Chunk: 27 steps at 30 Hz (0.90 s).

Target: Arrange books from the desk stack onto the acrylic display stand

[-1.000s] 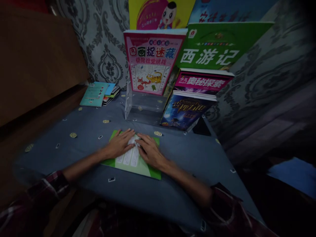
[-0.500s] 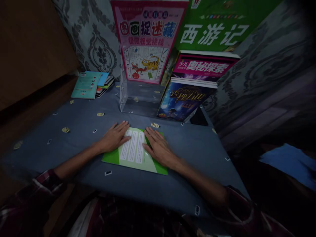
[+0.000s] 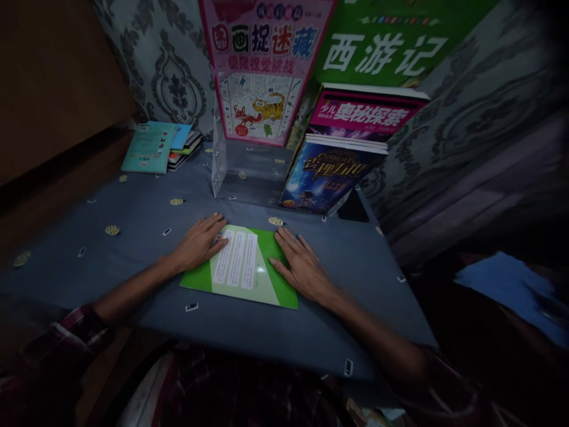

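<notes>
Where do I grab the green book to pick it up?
Probably by its left and right edges, one hand from each side. The green book is thin and lies flat on the table, so fingertips would likely need to slip under an edge. The left hand and right hand rest at those sides.

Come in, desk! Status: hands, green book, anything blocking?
Left hand open, right hand open, on opposite sides of green book. Book flat on table. See-through stand behind, apart from hands.
</notes>
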Available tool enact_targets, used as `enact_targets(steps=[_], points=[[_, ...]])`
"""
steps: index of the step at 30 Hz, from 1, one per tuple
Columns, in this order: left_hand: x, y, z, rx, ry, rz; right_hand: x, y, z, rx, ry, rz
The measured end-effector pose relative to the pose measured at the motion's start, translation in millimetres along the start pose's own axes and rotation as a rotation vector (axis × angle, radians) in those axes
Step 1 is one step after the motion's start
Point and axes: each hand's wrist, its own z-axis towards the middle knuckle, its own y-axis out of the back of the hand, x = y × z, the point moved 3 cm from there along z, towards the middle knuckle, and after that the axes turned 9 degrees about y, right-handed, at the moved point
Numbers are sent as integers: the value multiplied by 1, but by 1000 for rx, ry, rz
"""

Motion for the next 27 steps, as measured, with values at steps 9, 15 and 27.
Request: enact_targets(steps=[9,15,27], points=[[-30,-9,19,13,-91,-82,-36,19,-11,-27,-41,-27],[-41,-5,51,115,-62,-118,-66,29,-19,-148,-168,-62],[42,20,34,-150,258,-10,-85,39,-55,-338,-344,-162]])
